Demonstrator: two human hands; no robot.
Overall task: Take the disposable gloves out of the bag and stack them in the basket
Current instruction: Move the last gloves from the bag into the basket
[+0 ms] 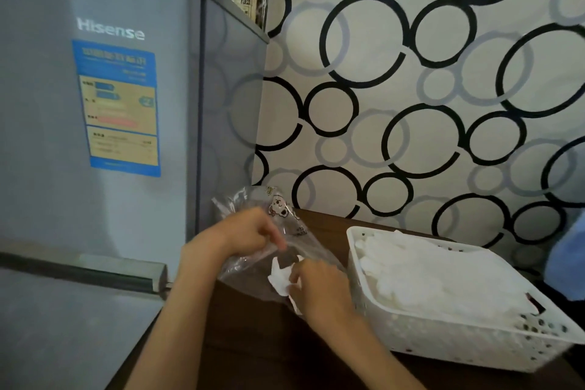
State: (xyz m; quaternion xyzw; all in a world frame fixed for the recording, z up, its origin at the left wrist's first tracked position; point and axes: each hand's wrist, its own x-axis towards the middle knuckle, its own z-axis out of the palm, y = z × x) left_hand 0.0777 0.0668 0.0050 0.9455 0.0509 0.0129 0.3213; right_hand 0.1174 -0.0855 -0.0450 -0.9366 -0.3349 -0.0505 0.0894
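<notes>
While left hand pinches the bag mouth at lower centre, right hand grips a glove; advisable: draw slowly, keep flat for basket.

A clear plastic bag with a small cartoon sticker near its top lies crumpled on the dark wooden table, just left of the basket; a white disposable glove shows at its mouth. The white perforated plastic basket sits tilted to the view, holding a flat stack of translucent white gloves that nearly fills it
</notes>
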